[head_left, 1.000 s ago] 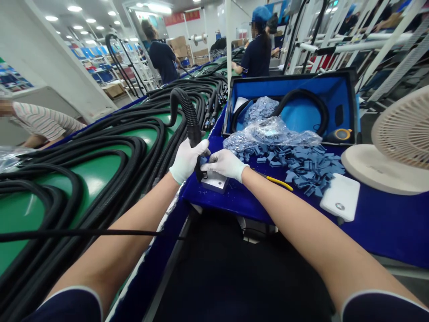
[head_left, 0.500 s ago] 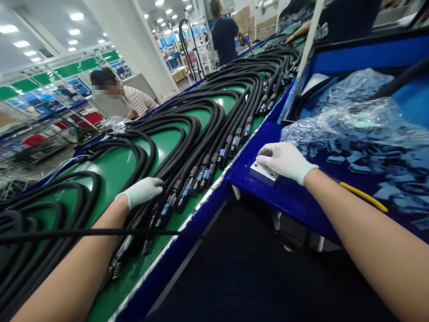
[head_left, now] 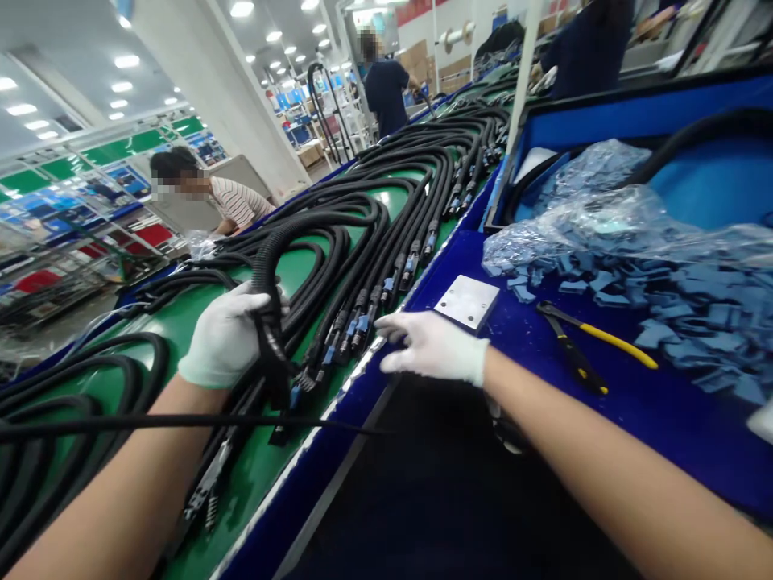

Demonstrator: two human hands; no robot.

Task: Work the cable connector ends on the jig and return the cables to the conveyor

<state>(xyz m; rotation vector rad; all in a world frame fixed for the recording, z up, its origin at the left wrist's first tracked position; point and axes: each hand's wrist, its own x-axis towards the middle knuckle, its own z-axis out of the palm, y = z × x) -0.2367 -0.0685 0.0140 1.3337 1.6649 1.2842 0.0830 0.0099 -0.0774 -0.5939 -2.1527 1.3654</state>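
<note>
My left hand (head_left: pixel 221 342), in a white glove, is wrapped round a black corrugated hose (head_left: pixel 264 262) and lifts it a little above the other hoses. The lower end of that hose hangs under the fist, where its fittings are blurred. Over the blue edge between belt and worktop, my gloved right hand (head_left: pixel 431 346) reaches left with its fingers apart and nothing in them. Just behind it lies a flat metal block (head_left: pixel 468 300) with small holes. Cutting pliers (head_left: pixel 564 334) with yellow and black handles rest on the worktop, spread apart.
Rows of looped black hoses (head_left: pixel 416 173) lie along the green belt (head_left: pixel 295 282). Light-blue plastic pieces (head_left: pixel 688 302) are heaped at right beside clear plastic bags (head_left: pixel 604 213) and a blue bin (head_left: pixel 700 181). A person in stripes (head_left: pixel 238 201) works across the belt; others stand farther back.
My left hand has closed on a hose and raised it. My right hand has left the metal block and moved left to the belt's edge, uncovering the block and pliers.
</note>
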